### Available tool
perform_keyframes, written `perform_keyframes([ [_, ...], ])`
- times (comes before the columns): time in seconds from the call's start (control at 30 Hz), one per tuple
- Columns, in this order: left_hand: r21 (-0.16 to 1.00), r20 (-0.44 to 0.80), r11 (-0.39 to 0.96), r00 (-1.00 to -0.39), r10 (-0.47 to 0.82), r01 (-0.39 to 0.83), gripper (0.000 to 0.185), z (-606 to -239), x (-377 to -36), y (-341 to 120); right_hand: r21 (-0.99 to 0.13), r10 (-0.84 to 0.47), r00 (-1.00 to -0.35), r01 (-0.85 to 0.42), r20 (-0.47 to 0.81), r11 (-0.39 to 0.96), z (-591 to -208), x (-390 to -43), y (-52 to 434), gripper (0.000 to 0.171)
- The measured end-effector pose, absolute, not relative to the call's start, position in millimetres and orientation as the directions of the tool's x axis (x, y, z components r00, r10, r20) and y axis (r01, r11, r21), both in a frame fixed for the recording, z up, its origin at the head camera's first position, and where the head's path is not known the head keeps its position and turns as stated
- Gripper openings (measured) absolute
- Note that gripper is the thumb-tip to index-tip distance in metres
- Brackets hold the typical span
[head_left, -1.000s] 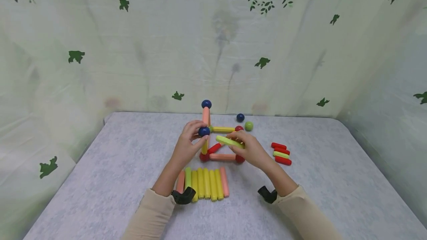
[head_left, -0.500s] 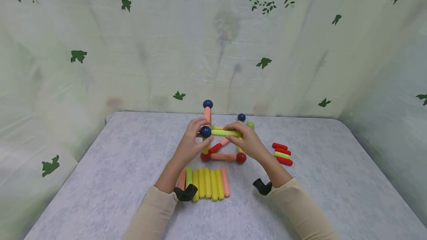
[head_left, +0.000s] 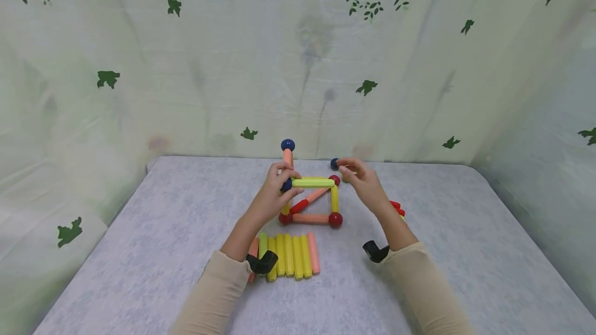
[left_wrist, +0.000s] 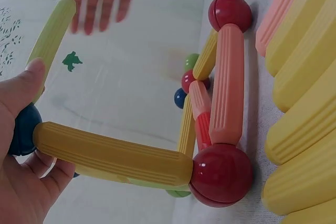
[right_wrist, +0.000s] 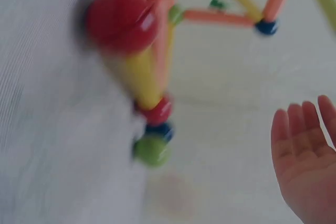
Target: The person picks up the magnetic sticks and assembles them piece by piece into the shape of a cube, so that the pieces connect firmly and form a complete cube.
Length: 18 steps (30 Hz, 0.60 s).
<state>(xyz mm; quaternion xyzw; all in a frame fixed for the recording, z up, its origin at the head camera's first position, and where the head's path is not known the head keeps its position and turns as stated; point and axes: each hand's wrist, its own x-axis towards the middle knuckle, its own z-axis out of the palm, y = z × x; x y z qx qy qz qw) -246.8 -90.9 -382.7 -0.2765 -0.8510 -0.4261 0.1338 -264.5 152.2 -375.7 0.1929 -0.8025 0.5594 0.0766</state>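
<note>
My left hand (head_left: 270,198) grips a blue ball (left_wrist: 26,129) at an upper corner of a frame of rods and balls. Its thumb lies against a lime-green rod (head_left: 314,183), which sticks out sideways from that ball with its far end unsupported. A yellow rod (left_wrist: 113,153) runs from the blue ball down to a red ball (left_wrist: 221,175) on the table. My right hand (head_left: 368,187) holds nothing, its fingers extended in the right wrist view. In the head view it is nearest a loose blue ball (head_left: 334,164) and partly hides a green ball behind it.
Several yellow rods (head_left: 288,256) lie side by side in front of the frame, with pink and green ones at the row's ends. Short red rods (head_left: 396,206) lie to the right, partly behind my right arm. Another blue ball (head_left: 287,145) tops the frame's rear post.
My right hand brought the lime-green rod to the blue ball, let go of it, and moved right and back toward the loose balls. The left hand stayed at the blue ball.
</note>
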Motion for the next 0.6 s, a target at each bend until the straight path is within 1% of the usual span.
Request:
perform_keyframes([
  [0.07,0.660,0.457,0.482,-0.818,0.350,0.576,0.020,-382,-246,-91,-0.866,-0.163,-0.934,-0.357,0.319,0.350,-383,-277,164,0.033],
  [0.13,0.670,0.446,0.484,-0.826,0.344,0.563,0.021,-382,-246,-91,-0.842,-0.143,-0.948,-0.319,0.286,0.435,-391,-288,172,0.032],
  [0.2,0.676,0.437,0.486,-0.832,0.342,0.555,0.021,-383,-246,-92,-0.813,-0.148,-0.964,-0.267,0.222,0.517,-400,-299,178,0.034],
  [0.27,0.679,0.432,0.484,-0.834,0.344,0.552,0.020,-383,-246,-92,-0.775,-0.159,-0.978,-0.202,0.132,0.599,-408,-308,181,0.038],
  [0.4,0.685,0.429,0.476,-0.834,0.348,0.551,0.021,-384,-245,-91,-0.696,-0.198,-0.980,-0.130,-0.019,0.707,-422,-323,184,0.046],
  [0.5,0.687,0.428,0.478,-0.836,0.343,0.547,0.021,-384,-245,-92,-0.643,-0.231,-0.971,-0.143,-0.055,0.752,-428,-331,183,0.047],
  [0.6,0.684,0.432,0.481,-0.836,0.338,0.548,0.021,-383,-244,-92,-0.613,-0.204,-0.977,-0.126,-0.059,0.780,-429,-334,181,0.043],
])
